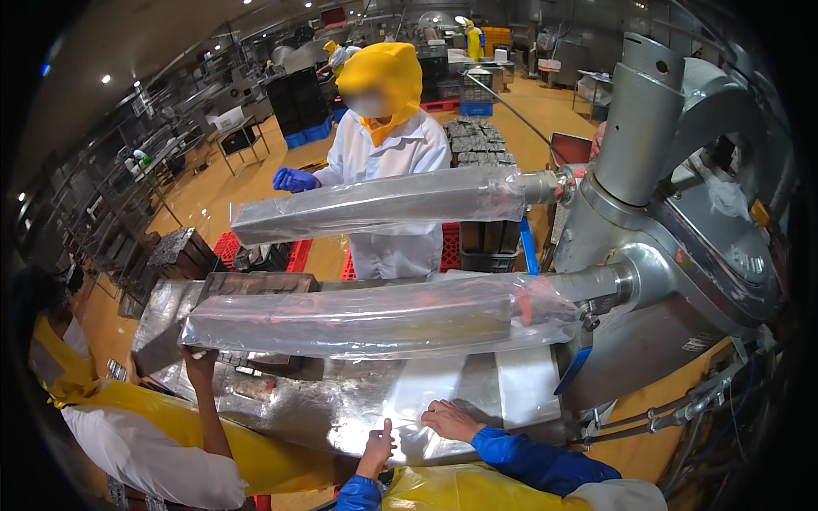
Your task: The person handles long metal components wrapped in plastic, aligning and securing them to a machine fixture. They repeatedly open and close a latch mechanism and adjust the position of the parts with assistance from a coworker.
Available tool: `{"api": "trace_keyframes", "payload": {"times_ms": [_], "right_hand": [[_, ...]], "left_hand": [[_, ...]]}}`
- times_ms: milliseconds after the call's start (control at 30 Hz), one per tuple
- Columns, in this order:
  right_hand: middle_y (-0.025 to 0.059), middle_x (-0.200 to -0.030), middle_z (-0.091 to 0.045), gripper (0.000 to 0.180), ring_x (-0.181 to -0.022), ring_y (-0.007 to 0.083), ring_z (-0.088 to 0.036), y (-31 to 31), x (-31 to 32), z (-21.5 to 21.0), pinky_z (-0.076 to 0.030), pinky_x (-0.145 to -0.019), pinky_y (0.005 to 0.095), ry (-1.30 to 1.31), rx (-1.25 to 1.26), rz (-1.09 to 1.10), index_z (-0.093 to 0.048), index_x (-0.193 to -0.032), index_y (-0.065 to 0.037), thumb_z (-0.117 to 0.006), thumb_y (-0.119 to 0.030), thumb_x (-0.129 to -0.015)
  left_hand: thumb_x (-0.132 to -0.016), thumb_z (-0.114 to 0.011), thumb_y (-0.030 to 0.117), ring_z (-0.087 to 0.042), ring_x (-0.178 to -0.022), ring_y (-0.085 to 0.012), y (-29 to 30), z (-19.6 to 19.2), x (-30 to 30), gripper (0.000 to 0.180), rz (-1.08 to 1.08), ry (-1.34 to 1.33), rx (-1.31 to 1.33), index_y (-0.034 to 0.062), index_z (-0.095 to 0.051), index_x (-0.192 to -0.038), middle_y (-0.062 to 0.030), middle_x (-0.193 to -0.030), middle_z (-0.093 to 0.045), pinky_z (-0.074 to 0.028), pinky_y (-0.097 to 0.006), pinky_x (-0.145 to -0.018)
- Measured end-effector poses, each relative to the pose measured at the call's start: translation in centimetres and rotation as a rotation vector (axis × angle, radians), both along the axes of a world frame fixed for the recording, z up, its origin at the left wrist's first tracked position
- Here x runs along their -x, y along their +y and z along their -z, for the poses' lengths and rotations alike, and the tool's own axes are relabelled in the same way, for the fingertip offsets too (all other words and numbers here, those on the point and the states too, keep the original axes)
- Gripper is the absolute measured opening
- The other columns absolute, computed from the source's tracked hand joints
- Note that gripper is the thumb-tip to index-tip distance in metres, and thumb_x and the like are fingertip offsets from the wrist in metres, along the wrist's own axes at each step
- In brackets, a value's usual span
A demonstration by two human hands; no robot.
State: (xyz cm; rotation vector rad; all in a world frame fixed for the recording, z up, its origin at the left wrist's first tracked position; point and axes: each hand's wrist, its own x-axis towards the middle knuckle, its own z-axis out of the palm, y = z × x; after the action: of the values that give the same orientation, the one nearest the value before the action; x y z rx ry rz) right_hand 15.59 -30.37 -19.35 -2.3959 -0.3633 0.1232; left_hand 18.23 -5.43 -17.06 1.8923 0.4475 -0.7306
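My left hand (377,447) is low over the steel table, in a blue sleeve. Its thumb points up, apart from the loosely bent fingers, and I see nothing held in it. Just right of it, my right hand (452,420) has its fingers bent together at the tabletop. A thin pale edge shows at those fingertips, but what it belongs to is unclear. Under and beyond my hands lie thin whitish sheets (524,385) on the steel table (332,413). Above them runs a long metal tube (400,317) wrapped in clear plastic.
A second wrapped tube (383,204) lies farther off; both join a large steel machine (588,358) at right. A co-worker's hand (200,362) reaches to the near tube's left end. Across the table stands another person (388,145) with a blue glove. Metal moulds (256,285) sit at left.
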Motion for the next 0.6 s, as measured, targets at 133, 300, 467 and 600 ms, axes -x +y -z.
{"api": "trace_keyframes", "payload": {"times_ms": [133,300,467,600], "right_hand": [[0.0087,-0.108,-0.065,0.021,-0.109,0.0300,-0.061,-2.0,0.6,-1.9,-0.047,-0.097,0.0430,-0.071,0.015,0.050,-0.073,-0.107,-0.012,-0.066,-0.031,-0.101],[0.0095,-0.108,-0.065,0.039,-0.108,0.0296,-0.062,-3.5,1.5,-3.9,-0.049,-0.094,0.0429,-0.095,-0.126,0.238,-0.068,-0.111,-0.010,-0.077,-0.043,-0.092],[0.0105,-0.103,-0.064,0.043,-0.095,0.0270,-0.063,-2.4,1.6,-6.9,-0.052,-0.085,0.0393,0.110,-0.248,0.178,-0.064,-0.111,-0.007,-0.082,-0.040,-0.089],[0.0068,-0.095,-0.066,0.024,-0.087,0.0178,-0.062,-5.0,2.4,-4.0,-0.052,-0.078,0.0319,0.204,-0.567,0.309,-0.070,-0.104,-0.007,-0.080,-0.025,-0.093]], "left_hand": [[-0.103,-0.066,0.041,-0.072,-0.079,-0.0184,-1.3,0.3,-2.2,0.039,-0.014,-0.196,0.272,0.0034,-0.065,-0.111,-0.0090,-0.089,-0.073,-0.055,-0.031,-0.063],[-0.097,-0.078,0.030,-0.060,-0.064,-0.0108,-4.4,-4.2,-2.1,0.031,0.240,-0.586,0.044,0.0031,-0.072,-0.083,-0.0030,-0.071,-0.069,-0.047,-0.031,-0.058],[-0.087,-0.086,0.044,-0.056,-0.058,-0.0131,-7.8,-6.5,-0.7,0.046,0.289,-0.496,0.070,0.0036,-0.071,-0.071,-0.0042,-0.062,-0.064,-0.047,-0.034,-0.059],[-0.082,-0.086,0.053,-0.071,-0.066,-0.0290,-9.0,-10.9,-0.1,0.046,0.440,-0.535,-0.186,0.0091,-0.075,-0.074,-0.0119,-0.070,-0.072,-0.054,-0.040,-0.065]]}}
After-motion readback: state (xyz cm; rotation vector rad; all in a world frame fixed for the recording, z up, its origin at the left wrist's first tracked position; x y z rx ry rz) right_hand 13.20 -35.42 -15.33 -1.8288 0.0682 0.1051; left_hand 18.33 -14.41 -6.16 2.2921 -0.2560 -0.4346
